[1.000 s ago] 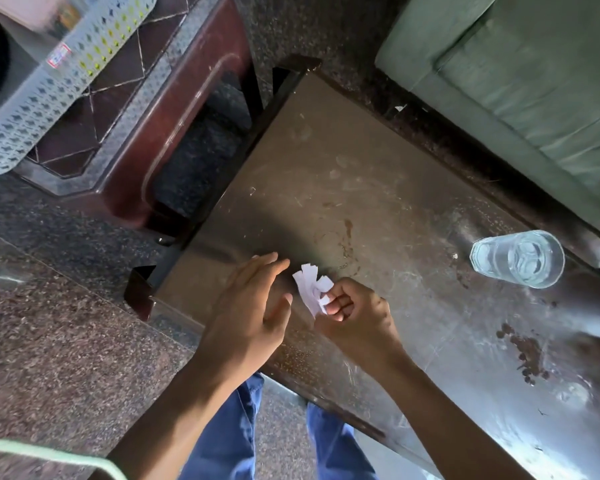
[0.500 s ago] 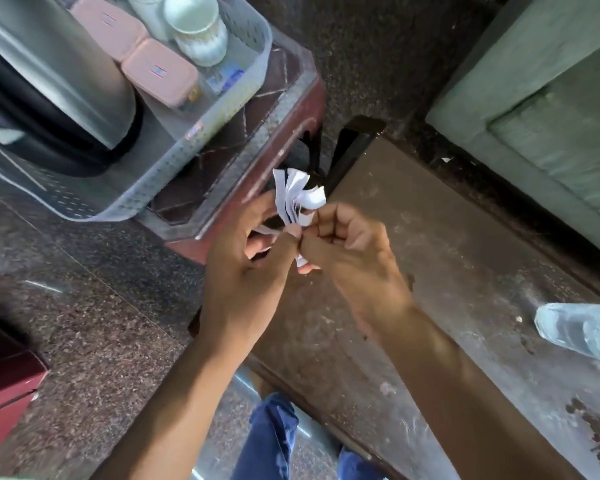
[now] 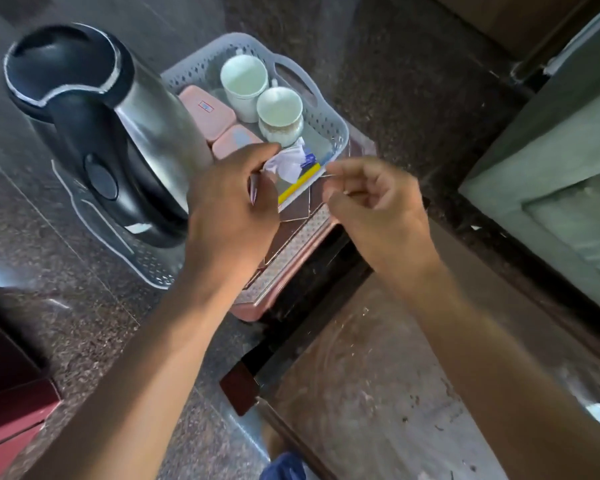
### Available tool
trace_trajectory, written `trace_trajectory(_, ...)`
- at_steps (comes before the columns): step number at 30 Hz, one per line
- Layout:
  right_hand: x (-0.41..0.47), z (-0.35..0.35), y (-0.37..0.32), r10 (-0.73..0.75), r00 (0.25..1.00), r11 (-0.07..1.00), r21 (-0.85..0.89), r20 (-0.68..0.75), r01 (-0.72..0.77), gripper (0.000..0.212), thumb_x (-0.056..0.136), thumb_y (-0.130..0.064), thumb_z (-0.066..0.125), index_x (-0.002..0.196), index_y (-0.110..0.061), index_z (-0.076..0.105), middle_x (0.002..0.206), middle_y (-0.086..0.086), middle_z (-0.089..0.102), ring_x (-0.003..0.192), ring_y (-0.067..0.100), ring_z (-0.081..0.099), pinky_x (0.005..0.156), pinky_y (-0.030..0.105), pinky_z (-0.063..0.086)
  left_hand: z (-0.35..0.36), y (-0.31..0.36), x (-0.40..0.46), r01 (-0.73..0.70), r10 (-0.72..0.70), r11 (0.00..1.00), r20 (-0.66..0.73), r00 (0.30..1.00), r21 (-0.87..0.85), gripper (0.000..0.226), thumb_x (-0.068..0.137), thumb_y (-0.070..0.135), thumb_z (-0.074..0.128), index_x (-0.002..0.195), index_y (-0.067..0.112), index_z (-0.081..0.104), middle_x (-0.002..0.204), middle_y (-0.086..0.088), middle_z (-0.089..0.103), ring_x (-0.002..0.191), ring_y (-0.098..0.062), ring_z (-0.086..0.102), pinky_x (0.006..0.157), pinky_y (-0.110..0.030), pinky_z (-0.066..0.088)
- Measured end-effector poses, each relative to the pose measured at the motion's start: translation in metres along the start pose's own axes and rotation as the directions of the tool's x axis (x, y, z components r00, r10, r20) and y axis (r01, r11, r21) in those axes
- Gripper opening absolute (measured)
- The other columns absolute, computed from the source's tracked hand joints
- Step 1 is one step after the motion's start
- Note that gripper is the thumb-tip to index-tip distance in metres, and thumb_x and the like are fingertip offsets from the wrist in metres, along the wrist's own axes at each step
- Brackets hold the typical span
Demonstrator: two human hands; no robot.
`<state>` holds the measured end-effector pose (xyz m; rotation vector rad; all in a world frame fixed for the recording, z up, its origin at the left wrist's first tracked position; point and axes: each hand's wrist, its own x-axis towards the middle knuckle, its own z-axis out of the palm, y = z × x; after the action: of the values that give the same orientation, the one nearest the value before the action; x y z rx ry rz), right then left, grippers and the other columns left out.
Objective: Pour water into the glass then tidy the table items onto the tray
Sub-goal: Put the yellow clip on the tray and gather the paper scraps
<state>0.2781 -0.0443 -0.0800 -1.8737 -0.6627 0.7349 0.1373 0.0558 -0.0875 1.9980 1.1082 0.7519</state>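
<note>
Head view looks down on both hands held over a pale perforated tray [image 3: 329, 114] that sits on a reddish side stand [image 3: 291, 244]. Left hand [image 3: 231, 199] hovers above the near end of the tray with its fingers curled down; crumpled white paper scraps [image 3: 286, 162] show just beyond its fingertips, at the tray's near corner, and whether the fingers pinch them or merely touch them cannot be told. A thin pale sliver also shows against the left palm. Right hand [image 3: 374, 202] hangs beside the tray's near right edge, fingers loosely bent with thumb and forefinger close together, nothing visibly in it. Inside the tray stand two white cups [image 3: 279, 114] at the far end, two pink lidded boxes [image 3: 210, 110] beside them, a yellow strip [image 3: 300, 183] near the scraps, and a large steel and black kettle [image 3: 94, 126] filling the left part. Brown surface [image 3: 361, 375] lies at lower right, beneath the right forearm, well apart from the tray.
</note>
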Motion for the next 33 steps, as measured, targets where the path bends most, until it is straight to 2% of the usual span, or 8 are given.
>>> trace_trajectory(2, 0.021, 0.003, -0.004, -0.101, 0.995, 0.965, -0.244, -0.023, 0.092, 0.035, 0.089, -0.016, 0.074, 0.122, -0.025, 0.075, 0.106, -0.007, 0.078, 0.097, 0.01, 0.072, 0.101, 0.036, 0.058, -0.003, -0.01, 0.013, -0.11, 0.111, 0.958, 0.008, 0.994, 0.266, 0.038, 0.099, 0.006, 0.06, 0.131, 0.012, 0.079, 0.116, -0.012, 0.085, 0.097, -0.035, 0.08, 0.09, -0.041, 0.062)
trace_trajectory(6, 0.056, 0.009, -0.005, -0.226, 0.955, 0.761, -0.577, 0.193, 0.296, 0.062, 0.087, -0.028, 0.077, 0.146, -0.017, 0.059, 0.144, 0.002, 0.064, 0.135, 0.02, 0.056, 0.115, 0.021, 0.033, 0.004, -0.026, 0.024, -0.114, 0.059, 0.89, 0.137, 0.989, 0.441, 0.038, 0.1, 0.009, 0.065, 0.134, 0.019, 0.079, 0.123, -0.015, 0.082, 0.112, -0.041, 0.076, 0.094, -0.045, 0.056)
trace_trajectory(8, 0.067, 0.014, 0.0, -0.19, 0.939, 0.669, -0.662, 0.287, 0.338, 0.074, 0.088, -0.04, 0.075, 0.155, -0.02, 0.048, 0.16, 0.004, 0.047, 0.151, 0.026, 0.038, 0.127, 0.034, 0.024, 0.008, -0.035, 0.024, -0.105, 0.018, 0.871, 0.182, 0.983, 0.48, 0.039, 0.101, 0.012, 0.063, 0.136, 0.024, 0.077, 0.128, -0.013, 0.081, 0.117, -0.042, 0.073, 0.097, -0.046, 0.053)
trace_trajectory(10, 0.076, 0.019, 0.006, -0.189, 0.928, 0.588, -0.72, 0.321, 0.368, 0.082, 0.089, -0.048, 0.07, 0.16, -0.023, 0.038, 0.17, 0.006, 0.03, 0.158, 0.03, 0.024, 0.13, 0.046, 0.022, 0.011, -0.042, 0.024, -0.113, 0.012, 0.86, 0.201, 0.979, 0.497, 0.041, 0.1, 0.012, 0.064, 0.136, 0.025, 0.077, 0.127, -0.015, 0.08, 0.117, -0.044, 0.072, 0.097, -0.048, 0.054)
trace_trajectory(16, 0.09, 0.03, 0.008, -0.198, 0.896, 0.437, -0.783, 0.397, 0.443, 0.099, 0.087, -0.06, 0.054, 0.167, -0.016, 0.017, 0.178, 0.009, 0.008, 0.165, 0.029, 0.003, 0.133, 0.05, 0.008, 0.015, -0.047, 0.021, -0.078, 0.015, 0.864, 0.13, 0.991, 0.498, 0.028, 0.096, 0.012, 0.07, 0.12, 0.02, 0.083, 0.111, -0.021, 0.082, 0.101, -0.053, 0.072, 0.085, -0.054, 0.059)
trace_trajectory(21, 0.091, 0.037, 0.012, -0.189, 0.89, 0.416, -0.787, 0.415, 0.456, 0.1, 0.09, -0.059, 0.053, 0.168, -0.011, 0.012, 0.178, 0.011, -0.001, 0.165, 0.029, -0.007, 0.134, 0.048, 0.004, 0.017, -0.053, 0.023, -0.029, -0.019, 0.899, 0.105, 0.994, 0.437, 0.03, 0.101, 0.019, 0.07, 0.129, 0.018, 0.081, 0.119, -0.017, 0.082, 0.11, -0.045, 0.075, 0.094, -0.053, 0.058)
trace_trajectory(25, 0.088, 0.038, 0.016, -0.206, 0.887, 0.37, -0.806, 0.414, 0.462, 0.098, 0.089, -0.058, 0.039, 0.168, -0.01, 0.01, 0.178, 0.014, -0.005, 0.164, 0.031, -0.009, 0.133, 0.049, 0.002, 0.016, -0.054, 0.021, -0.038, -0.001, 0.908, 0.093, 0.996, 0.416, 0.034, 0.101, 0.019, 0.07, 0.133, 0.02, 0.079, 0.122, -0.011, 0.083, 0.11, -0.041, 0.076, 0.098, -0.048, 0.057)
trace_trajectory(33, 0.088, 0.037, 0.016, -0.218, 0.887, 0.368, -0.808, 0.406, 0.46, 0.092, 0.099, -0.057, 0.043, 0.168, -0.007, 0.009, 0.178, 0.014, -0.006, 0.164, 0.031, -0.009, 0.134, 0.048, 0.001, 0.013, -0.041, 0.01, -0.093, 0.069, 0.925, 0.076, 0.995, 0.369, 0.024, 0.097, 0.02, 0.072, 0.118, 0.022, 0.083, 0.099, -0.008, 0.085, 0.09, -0.038, 0.078, 0.084, -0.045, 0.06)
